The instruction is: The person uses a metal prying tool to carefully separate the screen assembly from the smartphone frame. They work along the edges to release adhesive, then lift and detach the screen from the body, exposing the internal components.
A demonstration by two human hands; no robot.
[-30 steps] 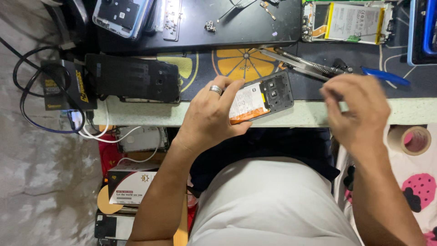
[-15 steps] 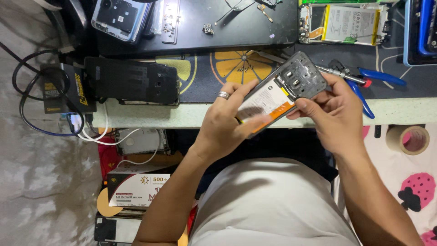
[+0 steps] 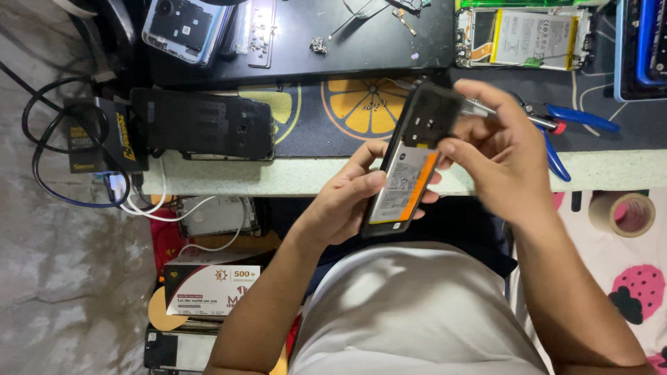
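Cluttered bench (image 3: 486,182): pliers (image 3: 577,121) beside phone (image 3: 410,167).

Left hand (image 3: 347,201) raised, fingers curled in a grip, right hand (image 3: 497,156) pinching opposite, forearms angled inward

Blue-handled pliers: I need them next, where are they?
Head view, right side: the blue-handled pliers lie on the dark mat, just beyond the right hand.

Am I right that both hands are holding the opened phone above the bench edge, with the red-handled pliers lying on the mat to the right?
Not quite: the pliers have blue handles, not red, as the head view shows. The rest holds: the left hand and right hand both hold the opened phone above the bench edge, and the pliers lie on the mat to the right.
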